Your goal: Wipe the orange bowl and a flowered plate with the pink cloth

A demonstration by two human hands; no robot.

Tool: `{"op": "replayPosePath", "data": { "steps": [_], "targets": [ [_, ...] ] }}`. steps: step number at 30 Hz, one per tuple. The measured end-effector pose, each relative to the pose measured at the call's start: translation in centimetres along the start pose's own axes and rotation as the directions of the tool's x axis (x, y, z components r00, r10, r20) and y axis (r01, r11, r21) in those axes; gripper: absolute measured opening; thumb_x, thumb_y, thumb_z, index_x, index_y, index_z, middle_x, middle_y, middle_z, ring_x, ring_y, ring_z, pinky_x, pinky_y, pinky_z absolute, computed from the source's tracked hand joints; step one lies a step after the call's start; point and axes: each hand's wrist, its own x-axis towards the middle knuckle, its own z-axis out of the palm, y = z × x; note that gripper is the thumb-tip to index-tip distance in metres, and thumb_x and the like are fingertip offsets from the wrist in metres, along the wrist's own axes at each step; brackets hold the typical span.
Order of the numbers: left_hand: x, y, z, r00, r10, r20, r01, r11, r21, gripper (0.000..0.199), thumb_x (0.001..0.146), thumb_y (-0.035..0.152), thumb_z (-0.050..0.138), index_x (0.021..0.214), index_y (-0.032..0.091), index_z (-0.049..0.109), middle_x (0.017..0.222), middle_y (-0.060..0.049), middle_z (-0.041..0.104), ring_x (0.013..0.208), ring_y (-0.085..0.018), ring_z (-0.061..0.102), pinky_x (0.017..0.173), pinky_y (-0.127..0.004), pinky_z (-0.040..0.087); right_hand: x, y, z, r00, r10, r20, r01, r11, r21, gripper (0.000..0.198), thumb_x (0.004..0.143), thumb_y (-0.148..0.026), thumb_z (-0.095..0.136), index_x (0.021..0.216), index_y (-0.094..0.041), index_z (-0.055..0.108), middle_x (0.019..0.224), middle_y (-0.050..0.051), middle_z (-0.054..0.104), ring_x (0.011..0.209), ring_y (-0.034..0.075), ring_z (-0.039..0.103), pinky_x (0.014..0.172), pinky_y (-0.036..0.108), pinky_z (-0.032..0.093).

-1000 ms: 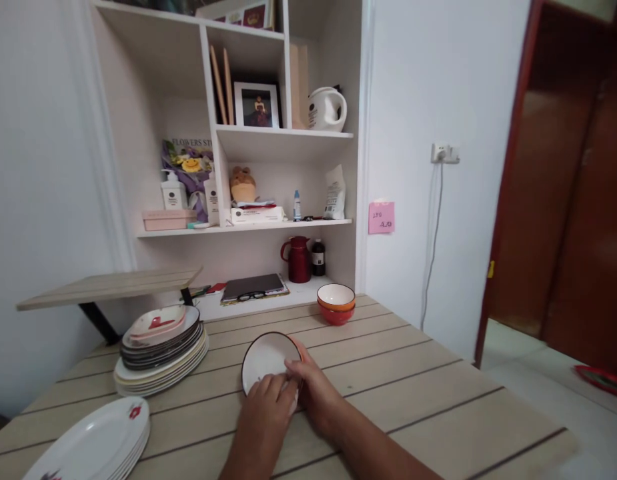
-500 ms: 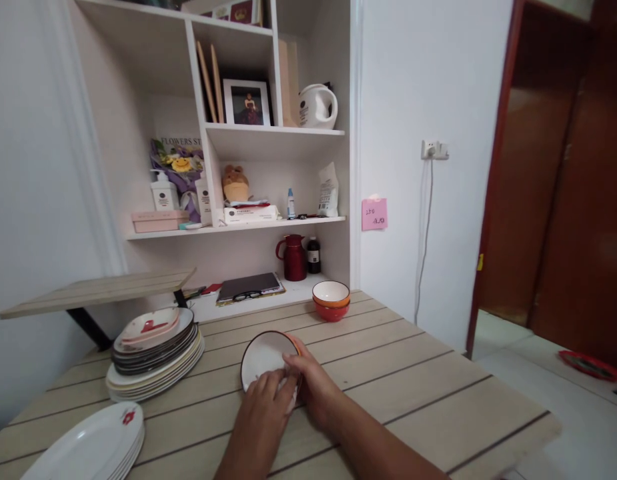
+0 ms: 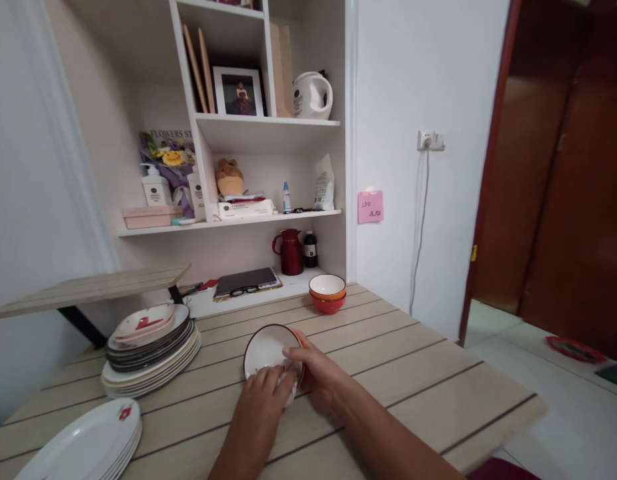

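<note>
Bowl (image 3: 271, 348) sits tilted over the table (image 3: 388, 350), the right hand (image 3: 317, 367) grasping its rim, thumb inside; the left hand (image 3: 262, 395) bunches a white cloth (image 3: 291, 395) against its inner wall. Work on it looks unfinished. 2 stacked bowls (image 3: 327, 297) stand well apart, farther back; whether they are done, I cannot tell.

In the white shelf unit (image 3: 268, 121), a framed picture (image 3: 239, 93) and a white jug (image 3: 308, 99) are placed on one board. Lower down, a dark red thermos jug (image 3: 291, 255) is set just beside a dark bottle (image 3: 310, 252). On the wall, a pink note (image 3: 370, 208) is stuck, and from the socket (image 3: 431, 141) a grey cable (image 3: 419, 247) is hung.
</note>
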Motion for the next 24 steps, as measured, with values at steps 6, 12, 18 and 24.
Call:
{"op": "replayPosePath", "data": {
  "steps": [6, 12, 18, 24],
  "targets": [
    [0.0, 0.2, -0.3, 1.0, -0.002, -0.03, 0.002, 1.0, -0.001, 0.06, 0.089, -0.004, 0.057, 0.141, 0.027, 0.061, 0.114, -0.002, 0.075, 0.098, -0.022, 0.068, 0.088, -0.038, 0.055, -0.4, -0.1, 0.3, 1.0, -0.02, 0.008, 0.02, 0.998, 0.058, 0.111, 0.053, -0.024, 0.09, 0.152, -0.03, 0.039, 0.099, 0.001, 0.075, 0.08, 0.021, 0.069, 0.071, 0.031, 0.049],
    [-0.2, 0.1, -0.6, 0.997, -0.005, -0.08, 0.003, 1.0, -0.026, 0.054, 0.093, -0.001, 0.057, 0.14, 0.025, 0.062, 0.115, -0.005, 0.073, 0.102, -0.023, 0.066, 0.092, -0.04, 0.053, -0.6, 0.1, 0.5, 0.996, -0.082, 0.039, 0.077, 0.991, 0.112, 0.125, 0.053, -0.016, 0.091, 0.16, -0.032, 0.029, 0.111, 0.004, 0.078, 0.087, 0.022, 0.073, 0.078, 0.034, 0.054],
    [-0.2, -0.1, -0.6, 0.985, 0.008, -0.17, -0.014, 0.999, -0.036, 0.05, 0.096, 0.002, 0.053, 0.141, 0.023, 0.062, 0.115, -0.007, 0.072, 0.104, -0.023, 0.065, 0.09, -0.039, 0.052, -0.8, 0.7, 0.8, 0.984, -0.169, 0.048, 0.165, 0.984, 0.073, 0.12, 0.061, -0.024, 0.09, 0.163, -0.032, 0.027, 0.105, 0.005, 0.081, 0.096, 0.024, 0.074, 0.088, 0.038, 0.054],
    [0.1, 0.3, -1.2, 0.961, 0.004, -0.275, -0.005, 1.0, -0.003, 0.043, 0.102, 0.006, 0.045, 0.136, 0.023, 0.065, 0.111, -0.007, 0.074, 0.105, -0.023, 0.066, 0.093, -0.039, 0.05, -1.2, 0.5, 1.2, 0.973, -0.209, 0.097, 0.203, 0.977, 0.069, 0.129, 0.06, -0.029, 0.094, 0.166, -0.034, 0.021, 0.103, 0.004, 0.08, 0.097, 0.027, 0.075, 0.095, 0.045, 0.054]
  ]
}}
